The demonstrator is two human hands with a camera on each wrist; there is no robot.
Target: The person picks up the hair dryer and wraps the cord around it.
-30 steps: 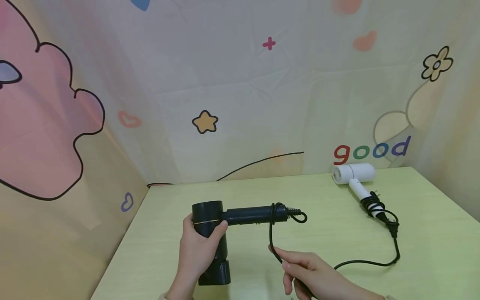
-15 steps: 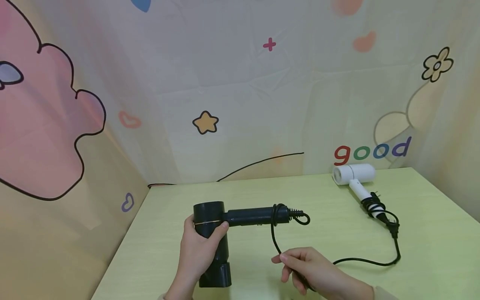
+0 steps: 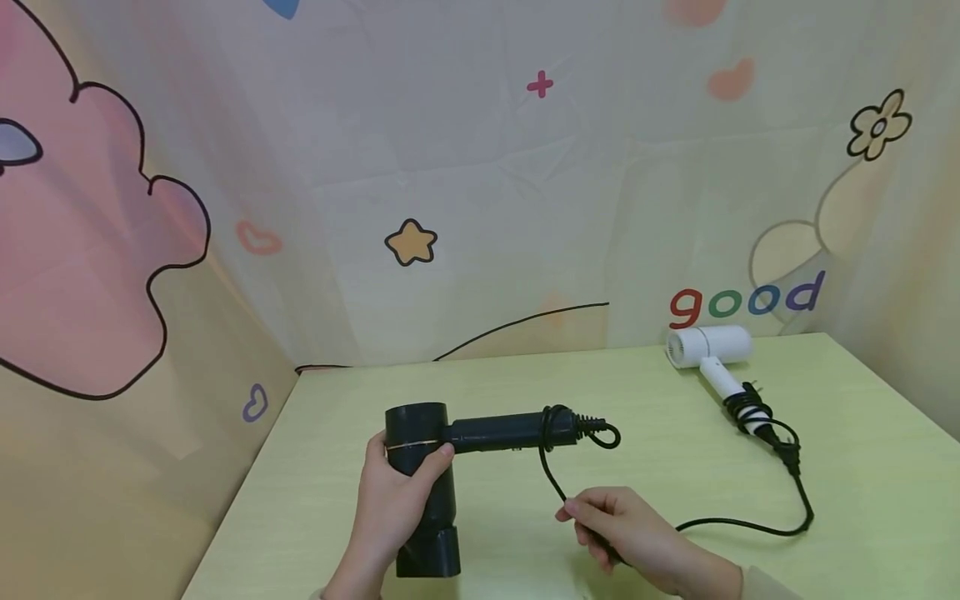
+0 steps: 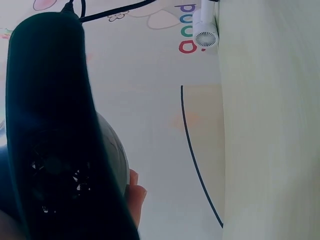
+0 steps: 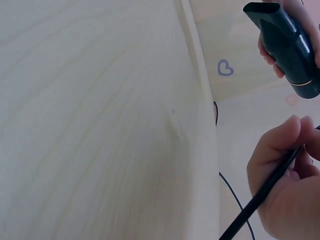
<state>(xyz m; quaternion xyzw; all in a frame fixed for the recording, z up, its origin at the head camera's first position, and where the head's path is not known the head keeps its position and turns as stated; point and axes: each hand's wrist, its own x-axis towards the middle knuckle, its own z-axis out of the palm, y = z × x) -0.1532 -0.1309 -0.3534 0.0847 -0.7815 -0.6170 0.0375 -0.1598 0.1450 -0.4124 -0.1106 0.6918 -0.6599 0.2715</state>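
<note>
My left hand (image 3: 393,500) grips the barrel of a dark hair dryer (image 3: 431,500), whose handle points to the right. The black power cord (image 3: 552,477) loops round the far end of that handle and hangs down from it. Lower right of the handle, my right hand (image 3: 637,533) pinches this cord between thumb and fingers. In the right wrist view the cord (image 5: 267,187) crosses the palm, with the dark dryer (image 5: 290,50) beyond. The dryer's dark body (image 4: 55,125) fills much of the left wrist view and hides most of the left hand; a few fingertips show.
A white hair dryer (image 3: 708,346) lies at the back right of the pale table (image 3: 330,467), its black cord (image 3: 746,408) wound round the handle. A black cord (image 3: 750,525) runs along the table behind the right hand. A printed curtain (image 3: 487,183) hangs behind.
My right hand has shifted slightly right along with the pinched cord, its fingers more closed. The cord on the table near the white dryer has moved a little right. My left hand stays nearly still.
</note>
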